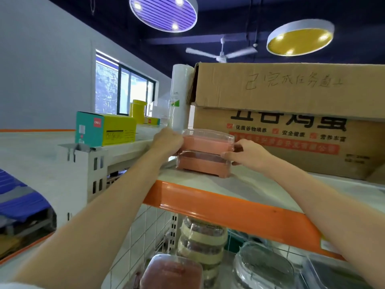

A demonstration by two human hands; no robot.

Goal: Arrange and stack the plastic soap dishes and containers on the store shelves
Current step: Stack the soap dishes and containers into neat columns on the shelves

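Observation:
Two pink soap dishes with clear lids stand stacked on the top shelf [260,190], near its orange front edge. The upper dish [207,141] sits on the lower dish [203,164]. My left hand [167,140] grips the left end of the upper dish. My right hand [249,152] holds the right end of the stack, fingers curled round it at the join between the two dishes. Below the shelf stands a stack of cream containers [202,245], with a pink lidded container [173,272] in front and clear ones [262,270] to the right.
A large cardboard box [291,122] stands right behind the stack and fills the shelf's right side. A white plastic roll [180,99] stands upright behind my left hand. A green-yellow carton [104,130] lies on the neighbouring shelf to the left. Blue crates [18,203] sit lower left.

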